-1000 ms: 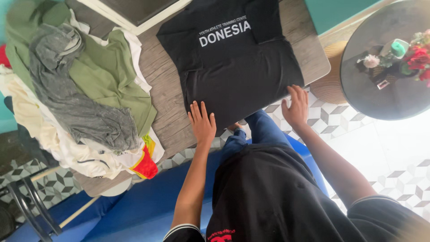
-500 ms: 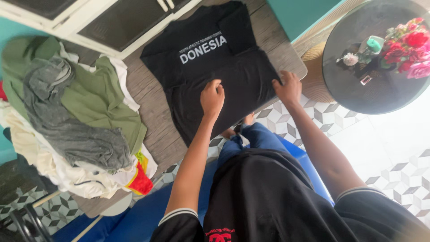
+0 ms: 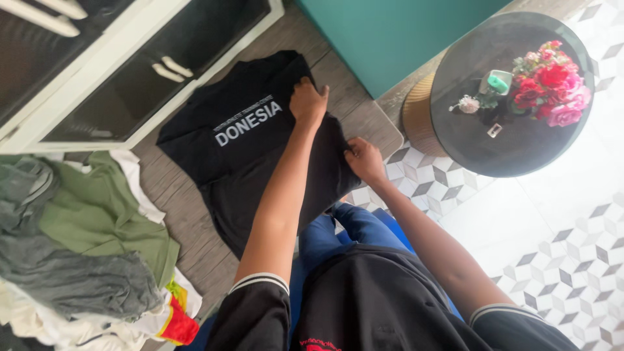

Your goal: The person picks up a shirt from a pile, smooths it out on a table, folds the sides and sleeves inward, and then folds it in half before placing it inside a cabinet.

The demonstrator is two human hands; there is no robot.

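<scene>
Your left hand (image 3: 307, 101) fisted on black shirt (image 3: 224, 153) upper edge; right hand (image 3: 363, 158) pinching shirt's side edge, on table (image 3: 182, 214).

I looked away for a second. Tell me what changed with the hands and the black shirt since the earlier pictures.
Both hands lay flat at the near hem; then they closed on the cloth. Now the left hand has reached up the black shirt to its far right part, gripping it there, and the right hand pinches the right edge. The shirt stays spread on the wooden table, and the clothes pile is untouched.
</scene>
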